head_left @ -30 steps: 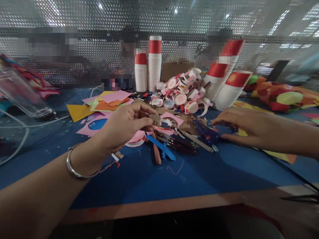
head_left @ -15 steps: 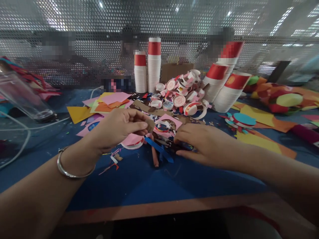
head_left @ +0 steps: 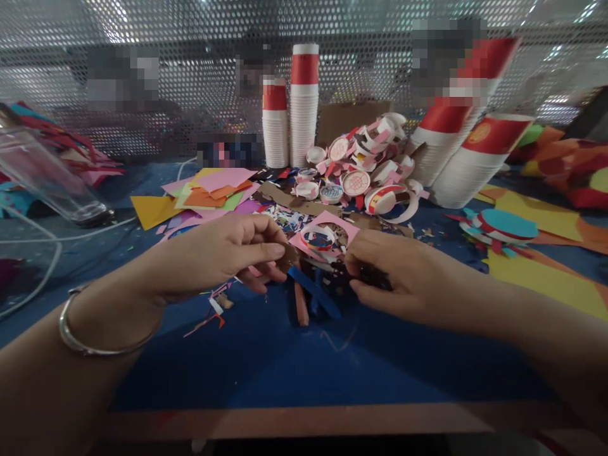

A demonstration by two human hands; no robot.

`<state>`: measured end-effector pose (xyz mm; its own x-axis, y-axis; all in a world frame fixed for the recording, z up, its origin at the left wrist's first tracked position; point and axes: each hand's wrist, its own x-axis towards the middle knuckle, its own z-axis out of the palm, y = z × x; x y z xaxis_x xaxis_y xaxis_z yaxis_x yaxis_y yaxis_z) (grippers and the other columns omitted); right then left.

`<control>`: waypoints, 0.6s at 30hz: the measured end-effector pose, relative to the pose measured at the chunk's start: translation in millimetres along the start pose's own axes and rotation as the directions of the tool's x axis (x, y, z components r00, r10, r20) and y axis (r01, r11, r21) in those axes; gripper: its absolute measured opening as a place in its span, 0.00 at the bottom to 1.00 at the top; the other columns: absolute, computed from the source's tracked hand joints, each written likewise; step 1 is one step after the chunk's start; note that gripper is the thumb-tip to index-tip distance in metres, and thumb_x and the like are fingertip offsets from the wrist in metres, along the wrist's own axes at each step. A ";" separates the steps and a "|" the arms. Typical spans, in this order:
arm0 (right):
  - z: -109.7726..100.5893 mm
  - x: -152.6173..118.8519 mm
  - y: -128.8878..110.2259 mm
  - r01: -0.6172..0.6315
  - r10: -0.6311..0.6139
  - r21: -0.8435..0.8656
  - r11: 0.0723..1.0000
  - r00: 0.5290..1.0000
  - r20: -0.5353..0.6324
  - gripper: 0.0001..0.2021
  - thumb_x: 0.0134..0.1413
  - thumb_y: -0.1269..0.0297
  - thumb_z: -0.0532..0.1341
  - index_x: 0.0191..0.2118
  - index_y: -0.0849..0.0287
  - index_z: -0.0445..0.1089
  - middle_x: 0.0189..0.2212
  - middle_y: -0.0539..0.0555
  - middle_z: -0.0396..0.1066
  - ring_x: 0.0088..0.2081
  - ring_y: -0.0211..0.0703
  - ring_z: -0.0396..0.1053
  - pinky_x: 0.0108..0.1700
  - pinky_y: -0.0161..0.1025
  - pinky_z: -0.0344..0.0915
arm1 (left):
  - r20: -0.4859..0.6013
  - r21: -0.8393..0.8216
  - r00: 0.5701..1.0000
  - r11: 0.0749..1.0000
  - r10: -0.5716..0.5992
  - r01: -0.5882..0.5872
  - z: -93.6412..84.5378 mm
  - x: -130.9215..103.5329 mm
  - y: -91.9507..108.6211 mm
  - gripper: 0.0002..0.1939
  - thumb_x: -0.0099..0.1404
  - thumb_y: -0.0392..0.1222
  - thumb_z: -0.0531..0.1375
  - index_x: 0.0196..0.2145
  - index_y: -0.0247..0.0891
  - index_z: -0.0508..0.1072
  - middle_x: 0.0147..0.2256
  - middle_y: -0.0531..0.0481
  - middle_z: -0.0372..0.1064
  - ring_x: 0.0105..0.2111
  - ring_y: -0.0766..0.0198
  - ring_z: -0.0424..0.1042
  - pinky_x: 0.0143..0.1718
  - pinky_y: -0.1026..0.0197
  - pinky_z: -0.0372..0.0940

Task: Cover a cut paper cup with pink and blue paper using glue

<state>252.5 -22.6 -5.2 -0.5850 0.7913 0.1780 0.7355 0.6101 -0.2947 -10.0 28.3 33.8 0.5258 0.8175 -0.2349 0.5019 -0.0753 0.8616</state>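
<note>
My left hand (head_left: 237, 250) pinches a small piece of brown cardboard (head_left: 289, 258) between thumb and fingers, above the blue table. To its right, my right hand (head_left: 399, 272) is curled palm down over the table; something dark shows between thumb and fingers, too hidden to name. Between the hands lie crossed blue strips (head_left: 316, 292) and a pinkish-brown stick (head_left: 301, 305). Just beyond them a pink paper square (head_left: 327, 220) has a white and red paper ring (head_left: 318, 238) on it. White, red and purple paper scraps (head_left: 216, 305) are below my left hand.
A heap of cut cup bottoms (head_left: 356, 182) lies behind, between stacks of red and white paper cups (head_left: 304, 114) and leaning stacks (head_left: 475, 161). Coloured paper sheets (head_left: 213, 190) lie left, yellow sheets (head_left: 536, 278) and a turquoise-topped paper craft (head_left: 508, 223) right. A clear container (head_left: 52, 171) tilts at left.
The view has shifted a little, so the cups and heap appear higher and farther right. My left hand still pinches the cardboard; my right fingers look more curled.
</note>
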 end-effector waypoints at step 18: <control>-2.6 -7.1 -3.7 -0.293 0.313 0.291 0.911 0.949 -0.025 0.18 0.61 0.53 0.62 0.26 0.56 0.59 0.21 0.44 0.59 0.23 0.34 0.56 0.26 0.36 0.52 | -0.071 0.110 0.978 0.976 0.198 -0.189 5.2 2.8 7.1 0.03 0.66 0.39 0.63 0.34 0.39 0.74 0.33 0.50 0.80 0.33 0.64 0.77 0.33 0.65 0.69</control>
<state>254.9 -30.4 -3.0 -0.3163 0.9434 0.0999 0.7419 0.3116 -0.5937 -1.4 27.1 36.9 0.5648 0.8248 -0.0273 0.4656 -0.2911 0.8357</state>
